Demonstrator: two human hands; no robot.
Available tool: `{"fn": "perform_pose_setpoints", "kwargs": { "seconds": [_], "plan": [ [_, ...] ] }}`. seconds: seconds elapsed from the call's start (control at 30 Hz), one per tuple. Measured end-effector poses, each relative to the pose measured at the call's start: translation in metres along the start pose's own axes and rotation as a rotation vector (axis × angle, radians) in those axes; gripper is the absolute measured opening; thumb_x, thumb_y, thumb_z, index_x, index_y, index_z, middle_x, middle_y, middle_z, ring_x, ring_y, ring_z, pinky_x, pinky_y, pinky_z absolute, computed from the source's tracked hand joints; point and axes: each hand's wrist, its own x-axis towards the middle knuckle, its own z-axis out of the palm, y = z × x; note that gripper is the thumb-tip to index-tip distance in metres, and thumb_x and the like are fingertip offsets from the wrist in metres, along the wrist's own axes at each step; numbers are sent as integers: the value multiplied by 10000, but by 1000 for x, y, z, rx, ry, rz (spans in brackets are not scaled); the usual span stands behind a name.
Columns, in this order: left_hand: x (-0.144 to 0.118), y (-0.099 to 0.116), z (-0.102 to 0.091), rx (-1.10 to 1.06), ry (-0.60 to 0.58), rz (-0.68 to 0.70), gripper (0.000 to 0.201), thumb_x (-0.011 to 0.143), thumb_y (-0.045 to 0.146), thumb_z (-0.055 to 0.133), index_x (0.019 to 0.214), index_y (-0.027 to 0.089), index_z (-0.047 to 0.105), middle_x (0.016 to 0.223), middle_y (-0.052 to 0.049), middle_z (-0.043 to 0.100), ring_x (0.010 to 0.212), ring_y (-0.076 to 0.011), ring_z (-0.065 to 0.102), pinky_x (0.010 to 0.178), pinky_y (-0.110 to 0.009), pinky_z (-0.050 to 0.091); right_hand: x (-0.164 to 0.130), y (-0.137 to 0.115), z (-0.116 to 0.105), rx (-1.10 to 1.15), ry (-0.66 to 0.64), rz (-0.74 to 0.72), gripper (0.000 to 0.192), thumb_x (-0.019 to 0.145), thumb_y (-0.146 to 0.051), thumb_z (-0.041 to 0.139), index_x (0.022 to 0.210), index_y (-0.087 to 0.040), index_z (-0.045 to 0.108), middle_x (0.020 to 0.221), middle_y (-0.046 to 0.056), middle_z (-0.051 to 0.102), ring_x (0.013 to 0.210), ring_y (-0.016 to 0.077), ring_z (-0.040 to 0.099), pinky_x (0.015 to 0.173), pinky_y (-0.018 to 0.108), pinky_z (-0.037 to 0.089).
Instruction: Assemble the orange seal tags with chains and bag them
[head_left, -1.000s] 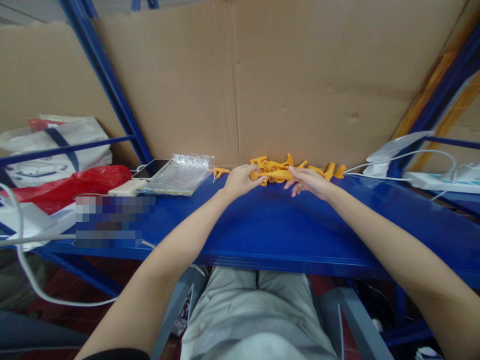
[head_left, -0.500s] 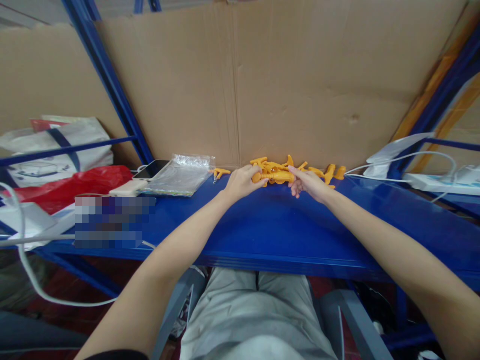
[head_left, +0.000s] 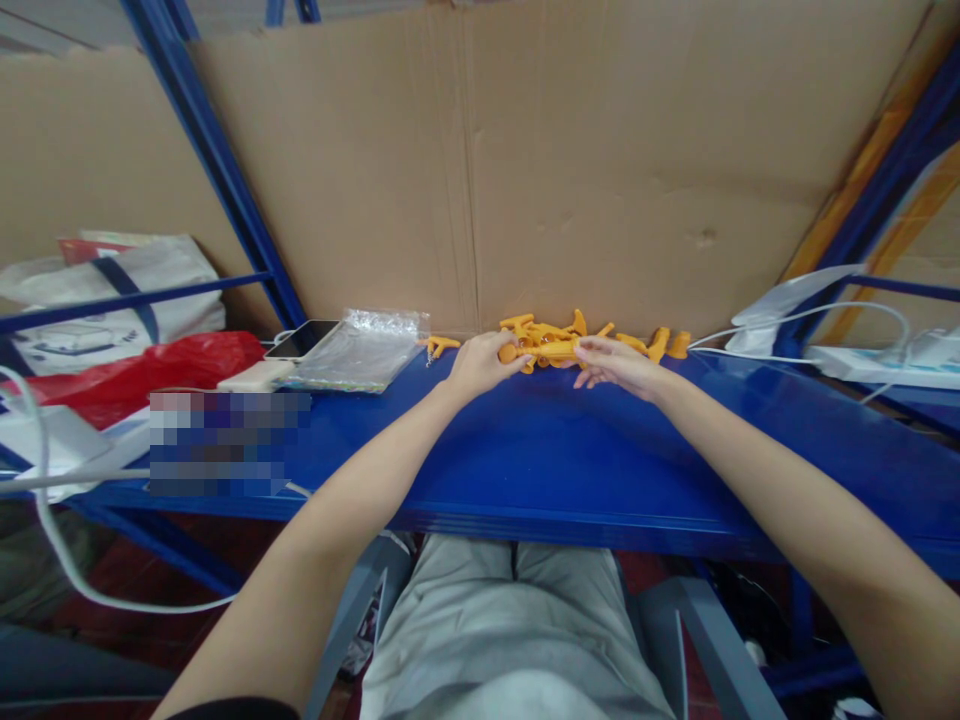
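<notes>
Between my two hands lies a yellow plastic piece (head_left: 553, 351), long and rounded, with a disc-like knob at its left end. My left hand (head_left: 484, 364) is closed on the knob end, thumb in front. At the other end, my right hand (head_left: 616, 366) pinches the piece between thumb and fingers, its lower fingers loosely curled. Right behind is a heap of similar yellow plastic parts (head_left: 577, 322), partly covered by the hands. Another yellow T-shaped part (head_left: 442, 345) with a small metal chain lies left of my left hand.
Cardboard (head_left: 600, 150) stands behind the blue tabletop (head_left: 525, 450). To the left are a plastic-wrapped packet (head_left: 360, 355), a phone (head_left: 304, 340), a white block (head_left: 256, 376) and a red bag (head_left: 165, 370). White cables (head_left: 787, 358) run at the right, near a power strip (head_left: 885, 367).
My right hand has turned slightly and its fingers now lie flatter along the right end of the yellow piece. My left hand stays nearly still.
</notes>
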Motion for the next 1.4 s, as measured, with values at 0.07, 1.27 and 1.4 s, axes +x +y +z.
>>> {"fn": "perform_pose_setpoints", "kwargs": {
  "seconds": [0.07,1.27,1.4],
  "plan": [
    [0,-1,0,-3,-19,-21,228,848,401,707,916,183,692,860,-60,746,789,-200,699,705,-278,495,1,2,-1,29,19,-24,206,852,-239,733,1019,-192,622,940,65,764,624,125,702,543,213,536],
    [-14,-82,2,395,-627,-717,456,931,294,430,1330,189,623,1506,-168,478,1348,-331,505,1041,-433,472,26,41,-52,-734,632,-519,321,836,-392,614,1133,-272,590,1185,80,677,1089,313,653,978,492,500],
    [-13,-77,2,406,-595,-693,445,909,264,438,1294,213,656,1459,-154,536,1344,-344,503,1034,-480,474,34,36,-47,-923,603,-551,379,869,-316,539,1231,-210,569,1214,135,680,1105,338,637,948,505,487]
  ]
}}
